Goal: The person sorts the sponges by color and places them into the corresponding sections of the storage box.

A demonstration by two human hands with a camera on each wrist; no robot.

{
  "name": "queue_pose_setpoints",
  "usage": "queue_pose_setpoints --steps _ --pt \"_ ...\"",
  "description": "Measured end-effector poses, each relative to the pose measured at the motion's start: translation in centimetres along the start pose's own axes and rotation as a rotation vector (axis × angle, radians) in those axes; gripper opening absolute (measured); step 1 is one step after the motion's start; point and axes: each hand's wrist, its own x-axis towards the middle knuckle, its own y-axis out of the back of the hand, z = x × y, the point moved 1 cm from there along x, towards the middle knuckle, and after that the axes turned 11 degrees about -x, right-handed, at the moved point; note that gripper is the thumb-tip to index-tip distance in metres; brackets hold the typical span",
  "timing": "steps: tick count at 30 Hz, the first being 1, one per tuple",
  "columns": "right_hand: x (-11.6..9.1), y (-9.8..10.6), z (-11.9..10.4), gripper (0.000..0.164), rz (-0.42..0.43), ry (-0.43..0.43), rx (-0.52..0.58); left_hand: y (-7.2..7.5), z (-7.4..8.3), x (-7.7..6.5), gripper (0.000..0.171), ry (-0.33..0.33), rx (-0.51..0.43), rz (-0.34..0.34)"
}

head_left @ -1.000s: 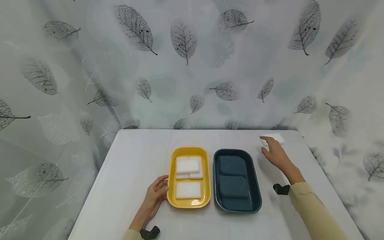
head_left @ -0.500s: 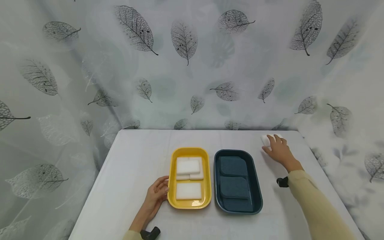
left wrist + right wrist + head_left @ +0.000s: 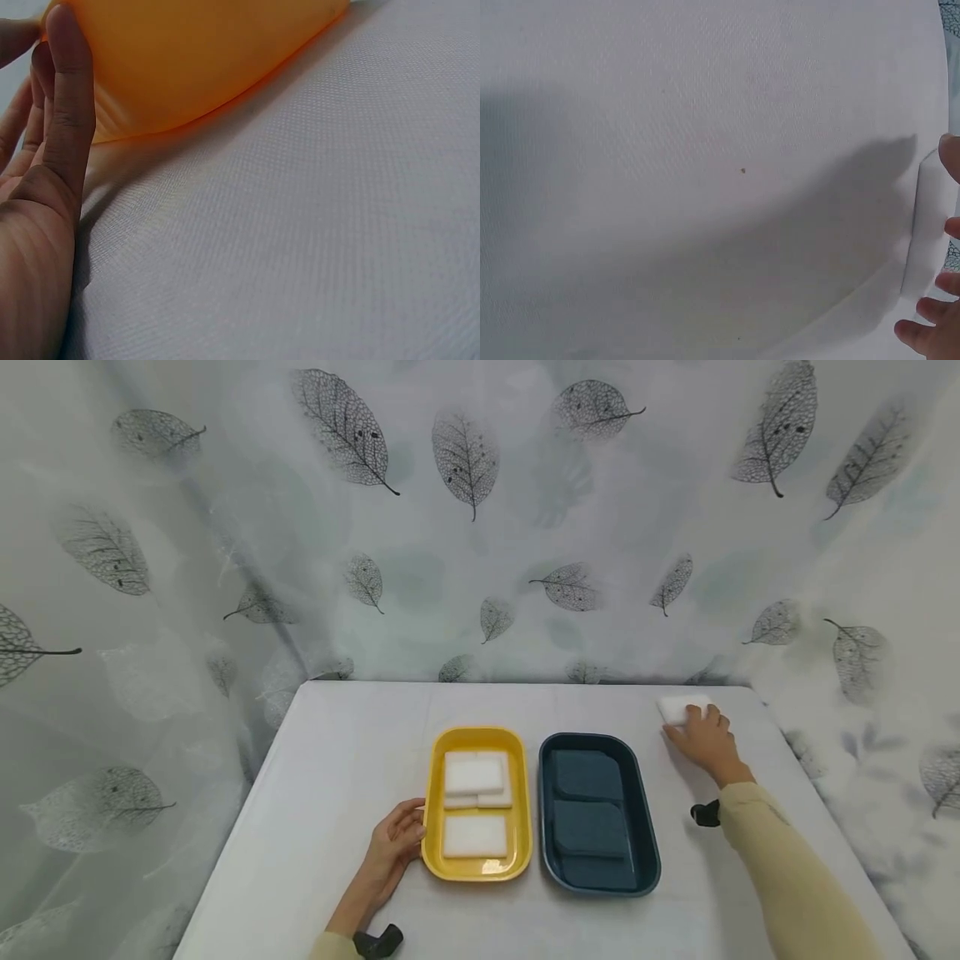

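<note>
My left hand (image 3: pixel 393 843) rests against the left side of a yellow tray (image 3: pixel 429 785). In the left wrist view the thumb (image 3: pixel 71 97) lies straight along the tray's outer wall (image 3: pixel 202 67). Inside the tray are several white sponge-like slabs (image 3: pixel 475 837), some overlapping at its far end. At the table's far right corner my right hand (image 3: pixel 707 743) reaches over another white slab (image 3: pixel 678 706). Spread fingers (image 3: pixel 915 335) appear at the right edge of the right wrist view, beside that slab (image 3: pixel 926 225); whether they grip it is unclear.
A dark blue tray (image 3: pixel 550 860) stands just right of the yellow one, with two dark blue slabs (image 3: pixel 588 827) inside. Both trays are on a white-covered table (image 3: pixel 337 743). A leaf-patterned curtain (image 3: pixel 420 527) hangs behind the table and along its sides.
My right hand has come rightward over the far white slab, then drawn slightly back toward its near edge. The slab looks unmoved. The left hand stays against the yellow tray.
</note>
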Motion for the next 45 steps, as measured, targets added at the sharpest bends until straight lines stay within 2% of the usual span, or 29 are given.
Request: queue_pose_setpoints --steps 8,14,20,25,32,39,45 --pt "0.4 -0.7 0.1 0.079 0.061 -0.116 0.100 -0.1 0.4 0.1 0.050 -0.003 0.003 0.001" --pt "0.8 -0.9 0.4 0.071 0.037 -0.173 0.128 0.0 0.4 -0.1 0.051 0.006 0.007 -0.004" --pt "0.9 -0.9 0.4 0.071 0.041 -0.171 0.136 0.2 0.4 -0.2 0.053 0.001 0.002 0.006" --pt "0.9 -0.3 0.4 0.080 0.070 -0.146 0.168 0.3 0.3 0.0 0.052 0.000 0.007 0.000" --pt "0.9 -0.3 0.4 0.091 -0.016 -0.177 0.161 0.2 0.3 -0.1 0.053 0.003 -0.001 -0.001" --pt "1.1 -1.2 0.5 0.089 0.047 -0.199 0.125 -0.1 0.4 -0.2 0.054 0.002 -0.002 0.000" --pt "0.6 -1.1 0.3 0.088 0.074 -0.213 0.162 -0.2 0.5 -0.2 0.052 -0.005 0.000 0.000"
